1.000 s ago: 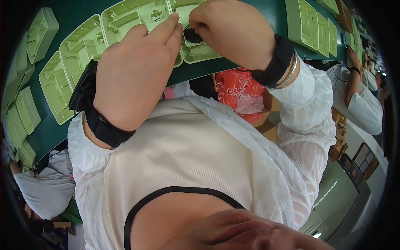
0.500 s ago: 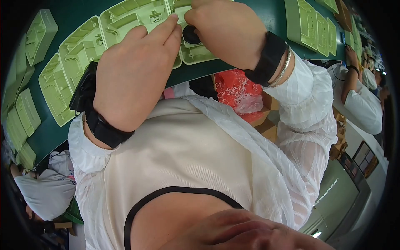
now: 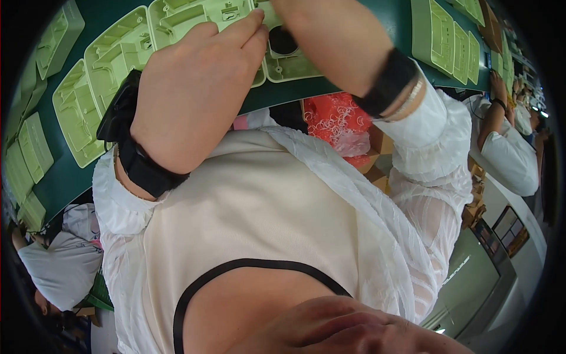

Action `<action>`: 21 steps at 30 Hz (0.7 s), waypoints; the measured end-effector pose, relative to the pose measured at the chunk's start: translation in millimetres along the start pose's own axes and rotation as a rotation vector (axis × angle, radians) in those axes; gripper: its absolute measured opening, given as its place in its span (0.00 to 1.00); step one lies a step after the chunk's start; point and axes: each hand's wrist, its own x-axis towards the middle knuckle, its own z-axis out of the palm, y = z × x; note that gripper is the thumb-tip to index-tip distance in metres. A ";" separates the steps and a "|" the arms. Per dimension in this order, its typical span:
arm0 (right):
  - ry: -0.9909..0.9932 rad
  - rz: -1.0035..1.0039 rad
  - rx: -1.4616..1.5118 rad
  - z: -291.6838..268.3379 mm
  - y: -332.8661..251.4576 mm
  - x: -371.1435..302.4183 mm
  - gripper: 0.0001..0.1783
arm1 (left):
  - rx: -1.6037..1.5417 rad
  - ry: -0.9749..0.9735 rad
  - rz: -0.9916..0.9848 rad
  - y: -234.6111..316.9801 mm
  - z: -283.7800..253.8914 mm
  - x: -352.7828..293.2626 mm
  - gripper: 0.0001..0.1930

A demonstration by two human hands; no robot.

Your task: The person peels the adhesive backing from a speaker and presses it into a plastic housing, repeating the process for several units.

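A row of light-green plastic housings with ribs and screw posts inside lies on the table. My left hand rests over the middle of the row, its visible fingers stretched out along the edge between two housings; its thumb is hidden. Beyond those fingertips, the right-hand housing carries a round black disc. Above and to the right of the disc, my right hand is blurred, and its fingers are cut off by the top edge. Both wrists wear black bands.
More green housings stand at the right, and others line the left side of the dark green table. Below the table edge, a red bag with pale rings sits by cardboard. People sit on both sides.
My right hand has moved up and away from the black disc, which shows more fully. My left hand has shifted slightly up and right, its fingers still stretched out.
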 end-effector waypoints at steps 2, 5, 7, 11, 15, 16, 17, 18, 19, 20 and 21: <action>0.159 -0.013 0.021 -8.8 6.7 -9.9 0.17 | -0.008 -0.003 0.018 -1.6 -0.4 -2.2 0.28; 0.167 -0.080 0.142 -16.4 -0.7 -34.9 0.21 | -0.025 -0.014 0.018 -3.1 -0.6 -2.7 0.29; 0.172 -0.123 0.207 -9.9 -4.8 -37.4 0.23 | -0.029 -0.022 0.009 -3.2 -2.6 -4.8 0.29; 0.368 -0.200 0.238 17.9 -7.5 -38.1 0.18 | -0.059 -0.044 -0.003 1.3 -7.0 -0.2 0.30; 0.307 -0.128 0.209 40.1 -6.2 -45.7 0.24 | -0.066 -0.039 -0.009 1.7 -8.1 -1.0 0.30; 0.288 -0.139 0.277 41.9 -3.8 -45.6 0.25 | -0.063 -0.036 -0.011 2.2 -8.5 -0.7 0.30; 0.269 -0.149 0.343 42.9 -0.9 -45.5 0.27 | -0.059 -0.033 -0.012 2.8 -9.0 -0.2 0.29; 0.250 -0.162 0.413 43.8 1.3 -44.3 0.29 | -0.054 -0.032 -0.016 3.0 -9.2 -0.7 0.29; 0.252 -0.167 0.414 43.3 3.7 -43.4 0.29 | -0.050 -0.033 -0.020 3.4 -9.3 -0.8 0.29; 0.202 -0.178 0.408 41.6 6.7 -42.8 0.29 | -0.043 -0.024 -0.020 4.0 -8.8 -0.4 0.28; 0.152 -0.188 0.401 39.3 9.7 -42.4 0.29 | -0.036 -0.015 -0.020 4.4 -8.1 0.0 0.28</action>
